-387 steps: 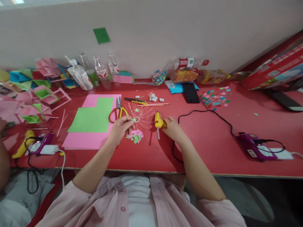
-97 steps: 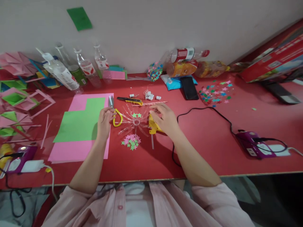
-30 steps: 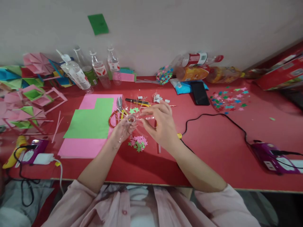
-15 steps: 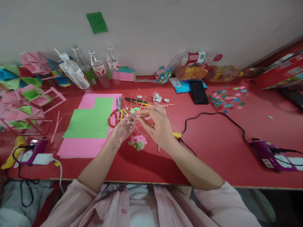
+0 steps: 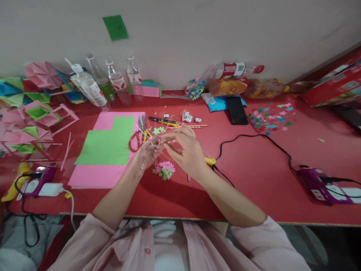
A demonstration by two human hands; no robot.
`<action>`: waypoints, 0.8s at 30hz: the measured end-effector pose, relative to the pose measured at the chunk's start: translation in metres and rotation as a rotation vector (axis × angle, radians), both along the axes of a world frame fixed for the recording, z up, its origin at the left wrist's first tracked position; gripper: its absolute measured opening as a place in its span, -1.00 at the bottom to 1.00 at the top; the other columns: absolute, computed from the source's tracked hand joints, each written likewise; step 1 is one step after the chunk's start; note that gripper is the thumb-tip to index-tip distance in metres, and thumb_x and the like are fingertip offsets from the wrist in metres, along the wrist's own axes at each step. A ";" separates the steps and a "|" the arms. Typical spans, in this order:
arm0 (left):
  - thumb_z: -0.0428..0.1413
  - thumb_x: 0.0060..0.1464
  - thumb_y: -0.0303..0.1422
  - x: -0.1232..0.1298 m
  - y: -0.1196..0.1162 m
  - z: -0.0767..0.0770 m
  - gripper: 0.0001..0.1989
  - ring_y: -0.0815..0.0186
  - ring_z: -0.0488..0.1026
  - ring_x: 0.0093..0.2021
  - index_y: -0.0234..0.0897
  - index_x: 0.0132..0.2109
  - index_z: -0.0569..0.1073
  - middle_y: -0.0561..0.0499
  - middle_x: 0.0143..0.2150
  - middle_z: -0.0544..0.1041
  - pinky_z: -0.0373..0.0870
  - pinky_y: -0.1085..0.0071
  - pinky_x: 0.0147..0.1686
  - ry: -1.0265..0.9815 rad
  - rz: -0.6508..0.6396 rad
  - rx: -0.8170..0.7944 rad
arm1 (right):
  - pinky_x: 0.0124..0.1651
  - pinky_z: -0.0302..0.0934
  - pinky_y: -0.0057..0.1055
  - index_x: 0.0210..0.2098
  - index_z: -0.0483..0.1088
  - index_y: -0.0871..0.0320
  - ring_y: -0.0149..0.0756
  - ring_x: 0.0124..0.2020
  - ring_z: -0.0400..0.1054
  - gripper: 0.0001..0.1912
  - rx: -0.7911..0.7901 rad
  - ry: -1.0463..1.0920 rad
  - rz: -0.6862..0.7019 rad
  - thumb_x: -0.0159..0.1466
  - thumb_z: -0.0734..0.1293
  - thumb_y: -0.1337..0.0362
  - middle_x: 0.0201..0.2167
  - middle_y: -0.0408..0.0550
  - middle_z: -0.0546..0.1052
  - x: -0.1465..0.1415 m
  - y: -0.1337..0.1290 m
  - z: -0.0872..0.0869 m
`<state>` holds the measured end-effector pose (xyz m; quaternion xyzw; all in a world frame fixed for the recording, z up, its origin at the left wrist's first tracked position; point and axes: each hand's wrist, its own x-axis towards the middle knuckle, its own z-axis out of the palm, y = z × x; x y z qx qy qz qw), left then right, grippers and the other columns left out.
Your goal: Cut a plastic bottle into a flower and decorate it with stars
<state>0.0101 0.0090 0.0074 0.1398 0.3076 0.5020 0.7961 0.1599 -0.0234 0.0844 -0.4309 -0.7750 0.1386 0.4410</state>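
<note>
My left hand [image 5: 148, 153] holds a clear plastic bottle piece [image 5: 155, 141], its round neck showing between the fingers and thin strips spreading outward. My right hand [image 5: 184, 145] has its fingertips closed at the right side of the neck, on a clear strip as far as I can see. Green paper stars [image 5: 158, 130] sit on the clear plastic just beyond the neck. A pile of pink and green stars [image 5: 164, 170] lies on the red table [image 5: 175, 199] below the hands. Red-handled scissors [image 5: 134, 142] lie to the left of my left hand.
Green paper [image 5: 107, 146] lies on pink sheets [image 5: 96, 176] at left. Beyond the hands are a cutter [image 5: 163, 121] and small white pieces [image 5: 187, 116]. Bottles [image 5: 134, 77] line the wall. A phone [image 5: 237, 110], a star-covered clear piece [image 5: 270, 117] and a glue gun's yellow part [image 5: 210, 161] are right.
Both hands and the clear piece stay nearly in place. My right hand and the green stars on the plastic have shifted very slightly left.
</note>
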 end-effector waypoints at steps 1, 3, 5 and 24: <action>-0.07 0.21 -0.45 0.000 0.000 0.001 -0.79 0.56 0.36 -0.53 -0.29 -0.28 0.45 0.04 -0.41 0.46 0.30 0.68 -0.55 0.006 0.008 0.001 | 0.22 0.00 -0.05 -0.25 0.41 0.03 -0.29 -0.20 0.39 -0.85 -0.005 -0.012 0.014 0.22 0.27 0.39 -0.36 -0.19 0.56 0.000 0.000 0.000; -0.11 0.22 -0.47 0.000 0.001 0.002 -0.75 0.56 0.35 -0.53 -0.29 -0.29 0.45 0.04 -0.42 0.46 0.28 0.69 -0.57 0.024 0.026 -0.012 | 0.21 0.02 -0.06 -0.23 0.43 0.03 -0.29 -0.20 0.38 -0.83 -0.007 -0.032 0.030 0.23 0.27 0.39 -0.35 -0.18 0.55 0.001 0.000 0.000; -0.09 0.20 -0.49 0.000 0.001 0.003 -0.77 0.56 0.34 -0.54 -0.29 -0.31 0.45 0.04 -0.42 0.46 0.27 0.69 -0.57 0.040 0.037 -0.029 | 0.17 0.07 -0.08 -0.23 0.44 0.01 -0.29 -0.21 0.37 -0.83 -0.001 -0.039 0.027 0.24 0.26 0.38 -0.36 -0.18 0.55 0.002 0.001 -0.001; -0.06 0.21 -0.44 0.000 0.000 0.001 -0.81 0.57 0.33 -0.56 -0.30 -0.30 0.43 0.07 -0.44 0.43 0.34 0.66 -0.54 0.018 0.005 -0.021 | 0.22 -0.03 -0.05 -0.31 0.46 -0.02 -0.28 -0.20 0.38 -0.87 0.175 -0.157 -0.035 0.26 0.29 0.34 -0.39 -0.22 0.57 0.004 0.000 0.002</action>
